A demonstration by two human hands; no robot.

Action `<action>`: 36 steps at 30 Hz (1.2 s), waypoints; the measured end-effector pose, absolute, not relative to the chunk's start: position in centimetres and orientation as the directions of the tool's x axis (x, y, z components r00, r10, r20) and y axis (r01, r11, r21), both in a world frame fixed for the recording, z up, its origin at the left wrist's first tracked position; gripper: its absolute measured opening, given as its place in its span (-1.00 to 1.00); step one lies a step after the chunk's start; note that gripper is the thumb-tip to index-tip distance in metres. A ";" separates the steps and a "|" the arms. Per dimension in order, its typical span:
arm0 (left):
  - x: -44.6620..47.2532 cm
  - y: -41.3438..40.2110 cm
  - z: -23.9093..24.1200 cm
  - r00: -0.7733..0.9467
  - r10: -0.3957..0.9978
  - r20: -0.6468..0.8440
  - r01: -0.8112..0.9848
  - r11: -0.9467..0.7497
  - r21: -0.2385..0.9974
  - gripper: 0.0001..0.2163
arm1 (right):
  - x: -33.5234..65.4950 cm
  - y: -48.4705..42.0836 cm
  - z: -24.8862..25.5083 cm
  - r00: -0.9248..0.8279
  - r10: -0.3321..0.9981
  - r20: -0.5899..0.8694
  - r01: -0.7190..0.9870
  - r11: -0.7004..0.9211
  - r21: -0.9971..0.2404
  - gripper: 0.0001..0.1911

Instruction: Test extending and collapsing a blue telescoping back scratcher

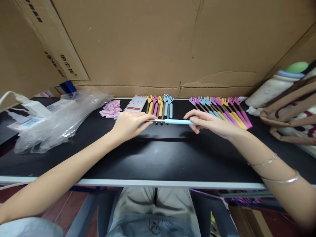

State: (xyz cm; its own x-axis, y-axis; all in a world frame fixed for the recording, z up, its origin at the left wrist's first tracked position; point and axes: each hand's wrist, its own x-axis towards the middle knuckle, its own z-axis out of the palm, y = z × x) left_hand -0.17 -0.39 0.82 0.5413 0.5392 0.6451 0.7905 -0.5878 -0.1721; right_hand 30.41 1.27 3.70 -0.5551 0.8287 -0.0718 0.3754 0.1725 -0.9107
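Observation:
A back scratcher with a light blue handle and metal rod is held level above the black table. My left hand pinches its rod end; the claw is mostly hidden behind that hand. My right hand grips the far end of the blue handle. Behind them lies a short row of back scratchers with yellow, pink and blue claws. Further right is a longer slanted row of back scratchers in purple, blue, yellow and pink.
A phone and a pile of small pink cards lie left of the short row. Clear plastic bags and a white charger are at the left. A white bottle leans beside a brown-handled bag. Cardboard walls the back.

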 end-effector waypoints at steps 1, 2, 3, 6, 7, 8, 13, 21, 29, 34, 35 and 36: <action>-0.2 -0.4 0.8 0.542 0.539 0.645 0.791 -0.588 -0.173 -0.78 | 30.3 1.2 3.7 -0.577 0.813 -0.073 0.383 0.191 -0.904 -0.63; -0.2 -0.4 0.8 0.545 0.537 0.644 0.788 -0.590 -0.175 -0.78 | 30.3 1.2 3.7 -0.602 0.795 -0.075 0.389 0.210 -0.897 -0.63; -0.2 -0.4 0.8 0.551 0.533 0.642 0.784 -0.594 -0.179 -0.79 | 30.2 1.2 3.6 -0.625 0.777 -0.078 0.394 0.227 -0.891 -0.63; -0.2 -0.3 0.7 0.568 0.521 0.637 0.771 -0.608 -0.190 -0.79 | 30.1 1.2 3.4 -0.667 0.741 -0.078 0.397 0.265 -0.879 -0.66; -0.2 -0.3 0.7 0.569 0.522 0.636 0.770 -0.609 -0.190 -0.79 | 30.1 1.2 3.3 -0.672 0.737 -0.072 0.397 0.275 -0.876 -0.67; -0.2 -0.4 0.7 0.567 0.524 0.635 0.771 -0.609 -0.185 -0.79 | 30.1 1.2 3.3 -0.673 0.737 -0.067 0.396 0.282 -0.874 -0.67; -0.2 -0.4 0.6 0.560 0.517 0.647 0.768 -0.617 -0.172 -0.78 | 30.2 1.1 3.1 -0.682 0.728 -0.072 0.350 0.238 -0.906 -0.68; -0.2 -0.6 0.5 0.575 0.482 0.661 0.752 -0.630 -0.196 -0.80 | 30.1 1.0 2.8 -0.730 0.678 -0.085 0.278 0.181 -0.943 -0.67; 0.1 -0.8 0.9 0.581 0.462 0.670 0.749 -0.626 -0.218 -0.82 | 29.8 1.1 2.6 -0.743 0.660 -0.110 0.299 0.180 -0.937 -0.64; 0.3 -0.9 1.1 0.576 0.509 0.639 0.764 -0.613 -0.202 -0.82 | 29.8 1.5 2.4 -0.720 0.690 -0.072 0.333 0.253 -0.908 -0.61; 0.4 -0.9 1.2 0.584 0.520 0.624 0.764 -0.613 -0.204 -0.82 | 29.9 1.5 2.4 -0.716 0.696 -0.051 0.336 0.280 -0.899 -0.61; 0.4 -0.9 1.3 0.593 0.525 0.610 0.760 -0.616 -0.209 -0.80 | 29.9 1.6 2.5 -0.710 0.704 -0.026 0.337 0.307 -0.890 -0.61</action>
